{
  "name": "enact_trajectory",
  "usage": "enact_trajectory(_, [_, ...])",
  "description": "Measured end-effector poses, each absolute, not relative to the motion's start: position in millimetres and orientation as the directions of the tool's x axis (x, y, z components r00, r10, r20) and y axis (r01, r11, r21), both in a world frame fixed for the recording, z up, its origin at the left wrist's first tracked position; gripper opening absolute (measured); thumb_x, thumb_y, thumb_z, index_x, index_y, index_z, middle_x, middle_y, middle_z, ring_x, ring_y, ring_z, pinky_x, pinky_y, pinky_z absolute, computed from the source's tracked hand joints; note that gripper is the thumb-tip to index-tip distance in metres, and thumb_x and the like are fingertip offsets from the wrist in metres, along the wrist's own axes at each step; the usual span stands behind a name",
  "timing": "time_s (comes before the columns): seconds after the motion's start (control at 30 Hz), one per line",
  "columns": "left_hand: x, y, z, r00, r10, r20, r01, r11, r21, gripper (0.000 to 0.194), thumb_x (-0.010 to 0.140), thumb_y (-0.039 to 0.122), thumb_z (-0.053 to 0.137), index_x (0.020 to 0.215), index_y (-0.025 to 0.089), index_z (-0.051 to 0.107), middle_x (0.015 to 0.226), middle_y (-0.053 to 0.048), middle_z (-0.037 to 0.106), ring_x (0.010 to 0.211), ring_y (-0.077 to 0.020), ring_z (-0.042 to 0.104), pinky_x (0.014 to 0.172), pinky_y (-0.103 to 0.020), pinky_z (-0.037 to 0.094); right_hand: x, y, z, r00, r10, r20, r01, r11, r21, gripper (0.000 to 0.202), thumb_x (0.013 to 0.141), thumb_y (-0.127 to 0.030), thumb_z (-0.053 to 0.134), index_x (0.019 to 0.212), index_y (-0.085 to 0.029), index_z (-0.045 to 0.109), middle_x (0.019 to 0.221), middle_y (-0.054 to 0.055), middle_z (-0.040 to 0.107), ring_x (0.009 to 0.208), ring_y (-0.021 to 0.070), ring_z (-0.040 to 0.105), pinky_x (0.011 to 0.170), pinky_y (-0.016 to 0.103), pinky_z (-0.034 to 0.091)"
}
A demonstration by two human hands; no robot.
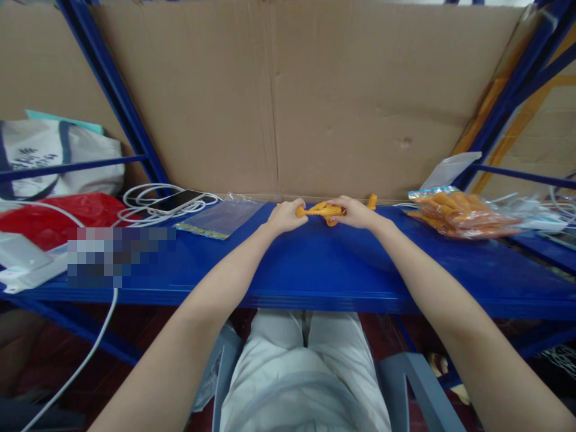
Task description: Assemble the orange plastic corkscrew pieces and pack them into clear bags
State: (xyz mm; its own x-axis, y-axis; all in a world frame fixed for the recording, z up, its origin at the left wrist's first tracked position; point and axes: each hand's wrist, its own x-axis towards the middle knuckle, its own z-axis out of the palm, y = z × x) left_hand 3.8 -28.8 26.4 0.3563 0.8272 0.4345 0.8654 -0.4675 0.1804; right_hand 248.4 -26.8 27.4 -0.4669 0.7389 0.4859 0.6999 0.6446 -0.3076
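Note:
Near the back of the blue shelf top (pixel 310 264), an orange ribbed plastic piece (pixel 330 210) lies between my two hands. Its exact kind I cannot make out. My left hand (pixel 288 217) is closed on its thin ridged left end. Fingers of my right hand (pixel 353 213) are wrapped round its thicker right part. A knobbed orange end (pixel 372 201) shows just beyond my right hand; whether it joins the same piece is hidden. To the left of my left hand lies a flat clear plastic bag (pixel 225 217) with a colourful strip.
On the right rests a clear bag of orange pieces (pixel 472 213). A phone (pixel 177 202), coiled white cable (pixel 135 198), red bag (pixel 85 213) and white power strip (pixel 31 276) are at left. Cardboard (pixel 315 102) stands behind, between blue metal posts (pixel 108 84).

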Motion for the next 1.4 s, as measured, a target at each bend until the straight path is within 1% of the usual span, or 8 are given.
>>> enact_trajectory(0.17, [-1, -25, 26, 0.355, 0.815, 0.458, 0.854, -0.482, 0.196, 0.035, 0.079, 0.032, 0.061, 0.112, 0.021, 0.066, 0.092, -0.007, 0.074, 0.087, -0.0242, 0.069, 0.076, -0.03, 0.051, 256, -26, 26, -0.365, 0.861, 0.354, 0.551, 0.506, -0.664, 0.046, 0.076, -0.021, 0.073, 0.121, -0.02, 0.064, 0.117, 0.01, 0.07, 0.096, 0.0211, 0.071, 0.085, 0.037, 0.06])
enact_trajectory(0.37, [-3, -26, 28, 0.367, 0.788, 0.494, 0.838, -0.511, 0.191, 0.036, 0.079, 0.03, 0.06, 0.114, 0.02, 0.064, 0.089, -0.005, 0.073, 0.082, -0.0219, 0.069, 0.074, -0.029, 0.051, 256, -31, 28, -0.331, 0.906, 0.262, 0.382, 0.383, -0.841, 0.038, 0.074, -0.026, 0.079, 0.109, -0.018, 0.066, 0.103, 0.01, 0.075, 0.089, 0.0214, 0.073, 0.083, 0.039, 0.062])
enact_trajectory(0.47, [-3, -27, 28, 0.384, 0.776, 0.5, 0.837, -0.521, 0.167, 0.036, 0.079, 0.029, 0.061, 0.113, 0.02, 0.064, 0.092, -0.006, 0.073, 0.085, -0.0225, 0.069, 0.075, -0.029, 0.05, 256, -30, 28, -0.339, 0.907, 0.249, 0.373, 0.373, -0.849, 0.038, 0.073, -0.024, 0.081, 0.107, -0.018, 0.067, 0.1, 0.009, 0.075, 0.087, 0.0219, 0.074, 0.084, 0.041, 0.062])
enact_trajectory(0.67, [-3, -25, 27, 0.388, 0.792, 0.471, 0.853, -0.502, 0.143, 0.033, 0.077, 0.03, 0.063, 0.109, 0.021, 0.065, 0.088, -0.005, 0.073, 0.083, -0.023, 0.069, 0.071, -0.028, 0.05, 257, -24, 24, -0.357, 0.874, 0.329, 0.407, 0.463, -0.787, 0.042, 0.069, -0.022, 0.083, 0.108, -0.018, 0.068, 0.094, 0.006, 0.075, 0.077, 0.018, 0.073, 0.079, 0.036, 0.063])
enact_trajectory(0.87, [-4, -22, 24, 0.399, 0.762, 0.51, 0.83, -0.537, 0.153, 0.033, 0.075, 0.027, 0.063, 0.108, 0.02, 0.065, 0.085, -0.005, 0.072, 0.079, -0.0223, 0.068, 0.069, -0.028, 0.047, 259, -27, 26, -0.404, 0.877, 0.262, 0.303, 0.398, -0.866, 0.039, 0.069, -0.032, 0.087, 0.1, -0.015, 0.07, 0.085, 0.007, 0.075, 0.063, 0.015, 0.069, 0.068, 0.032, 0.062])
enact_trajectory(1.17, [-4, -14, 18, 0.381, 0.776, 0.503, 0.775, -0.564, 0.284, 0.03, 0.071, 0.024, 0.064, 0.1, 0.018, 0.065, 0.071, 0.0, 0.066, 0.064, -0.0172, 0.06, 0.06, -0.026, 0.041, 254, -27, 21, -0.344, 0.898, 0.273, 0.212, 0.358, -0.909, 0.041, 0.064, -0.02, 0.09, 0.098, -0.018, 0.066, 0.084, 0.002, 0.073, 0.064, 0.0121, 0.067, 0.063, 0.026, 0.059])
enact_trajectory(1.3, [-6, -12, 17, 0.375, 0.748, 0.548, 0.764, -0.584, 0.275, 0.028, 0.07, 0.024, 0.064, 0.098, 0.019, 0.065, 0.07, 0.001, 0.065, 0.063, -0.0162, 0.059, 0.06, -0.025, 0.04, 250, -31, 24, -0.383, 0.9, 0.207, 0.245, 0.314, -0.917, 0.028, 0.075, -0.035, 0.084, 0.086, -0.015, 0.068, 0.076, 0.005, 0.073, 0.054, 0.0106, 0.062, 0.057, 0.025, 0.055])
enact_trajectory(1.4, [-5, -13, 18, 0.373, 0.702, 0.606, 0.763, -0.604, 0.231, 0.028, 0.07, 0.024, 0.064, 0.098, 0.02, 0.064, 0.075, -0.001, 0.068, 0.068, -0.0173, 0.062, 0.063, -0.026, 0.042, 248, -33, 25, -0.384, 0.909, 0.163, 0.225, 0.263, -0.938, 0.038, 0.085, -0.048, 0.072, 0.075, -0.012, 0.067, 0.071, 0.008, 0.072, 0.05, 0.0104, 0.06, 0.053, 0.024, 0.051])
